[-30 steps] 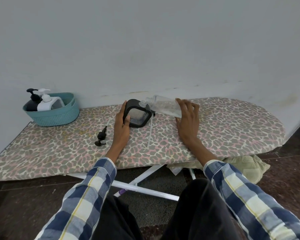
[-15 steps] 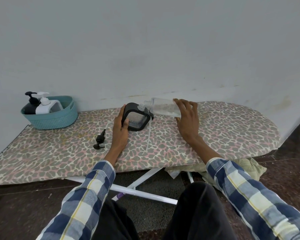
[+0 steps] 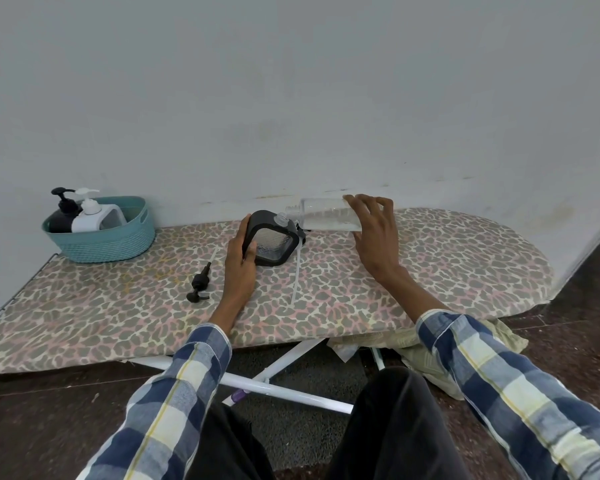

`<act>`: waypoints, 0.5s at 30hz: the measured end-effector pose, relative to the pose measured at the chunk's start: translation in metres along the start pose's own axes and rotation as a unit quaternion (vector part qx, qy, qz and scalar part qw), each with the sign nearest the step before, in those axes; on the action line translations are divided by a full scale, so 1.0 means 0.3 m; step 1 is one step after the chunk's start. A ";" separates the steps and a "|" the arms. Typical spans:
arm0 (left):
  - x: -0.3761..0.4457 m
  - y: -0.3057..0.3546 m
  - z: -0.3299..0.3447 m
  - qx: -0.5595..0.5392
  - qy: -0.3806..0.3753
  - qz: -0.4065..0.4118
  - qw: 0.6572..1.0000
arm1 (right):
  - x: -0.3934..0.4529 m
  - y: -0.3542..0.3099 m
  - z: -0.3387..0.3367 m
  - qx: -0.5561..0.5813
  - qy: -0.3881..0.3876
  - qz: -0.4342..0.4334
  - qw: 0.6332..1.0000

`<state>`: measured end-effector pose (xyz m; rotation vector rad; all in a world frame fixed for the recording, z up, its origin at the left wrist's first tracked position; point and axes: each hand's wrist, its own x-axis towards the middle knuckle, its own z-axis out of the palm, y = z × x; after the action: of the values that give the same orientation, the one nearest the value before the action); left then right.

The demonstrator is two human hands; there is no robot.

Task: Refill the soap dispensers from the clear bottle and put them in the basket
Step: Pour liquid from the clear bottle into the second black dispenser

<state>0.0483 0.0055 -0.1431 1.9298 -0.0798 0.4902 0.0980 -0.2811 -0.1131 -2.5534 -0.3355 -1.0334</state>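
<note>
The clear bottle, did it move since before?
Yes. The clear bottle has tipped flatter, its base dropping, while its neck stays by the black dispenser's opening; the right hand holds it.

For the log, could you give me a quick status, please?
Left hand steadies black dispenser. Right hand tips clear bottle at its neck. Path clear.

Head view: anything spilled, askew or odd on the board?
No spill visible. The black pump head lies loose on the ironing board, off its dispenser, as expected mid-refill. The left hand tilts the dispenser; the right hand holds the clear bottle nearly horizontal at its mouth. A thin white tube lies beside it.
</note>
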 end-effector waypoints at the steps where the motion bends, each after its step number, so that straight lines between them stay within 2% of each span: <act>1: -0.001 0.000 0.000 0.000 0.000 -0.002 1.000 | 0.004 0.000 -0.002 -0.004 -0.001 -0.001 1.000; 15: -0.005 0.000 -0.001 -0.009 0.001 -0.009 1.000 | 0.034 -0.004 -0.025 -0.019 -0.008 -0.016 1.000</act>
<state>0.0468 0.0056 -0.1434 1.9115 -0.0652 0.4784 0.1001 -0.2822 -0.1006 -2.5995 -0.3650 -1.0403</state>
